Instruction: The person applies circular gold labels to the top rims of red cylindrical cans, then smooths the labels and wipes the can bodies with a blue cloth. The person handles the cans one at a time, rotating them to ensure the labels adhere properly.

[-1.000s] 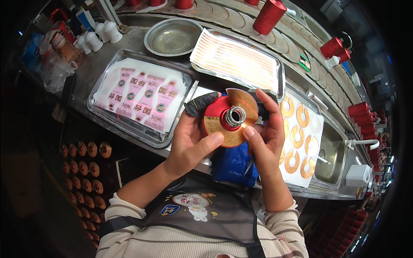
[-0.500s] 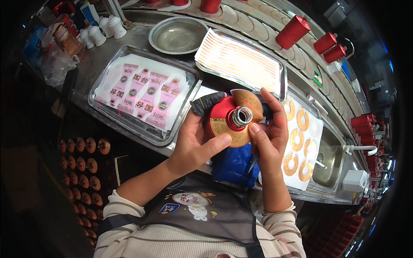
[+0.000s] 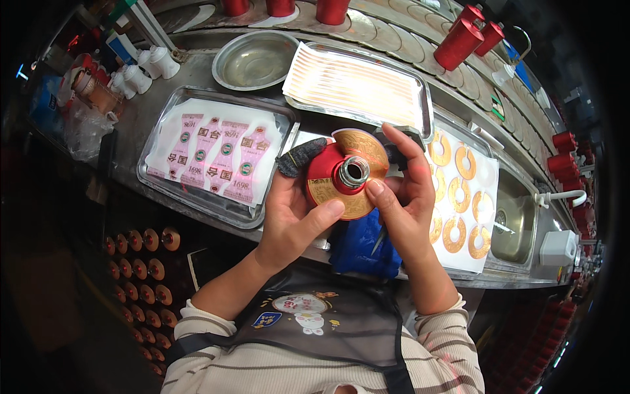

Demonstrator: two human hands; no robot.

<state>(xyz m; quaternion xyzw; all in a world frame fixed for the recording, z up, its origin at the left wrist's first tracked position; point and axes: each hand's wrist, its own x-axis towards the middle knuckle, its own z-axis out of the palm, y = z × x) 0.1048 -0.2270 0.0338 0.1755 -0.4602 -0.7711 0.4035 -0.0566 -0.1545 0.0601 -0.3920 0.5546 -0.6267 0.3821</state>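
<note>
Between my hands is a red bottle (image 3: 323, 161), its open threaded glass neck tilted up toward me. A gold ring-shaped label (image 3: 354, 207) goes around the neck. Its lower part lies against the bottle's shoulder, while the upper right part stands up off it. My left hand (image 3: 295, 220) is closed around the bottle's left side, thumb on the label's lower edge. On the right, my right hand (image 3: 410, 203) pinches the label with thumb by the neck, its index finger stretched upward. Dark fabric covers (image 3: 302, 157) wrap a finger on each hand.
A tray (image 3: 147, 167) of pink-printed labels stands left; another tray (image 3: 430, 121) holds striped sheets. A metal bowl (image 3: 256, 60) sits behind. Gold ring labels (image 3: 455, 234) lie on a white sheet beside the sink (image 3: 515, 246). Red bottles (image 3: 458, 44) stand on the curved conveyor (image 3: 400, 46).
My view has shifted, so the surroundings sit differently in the picture. Both hands keep the same hold on the bottle and label, with the label's upper part still raised.
</note>
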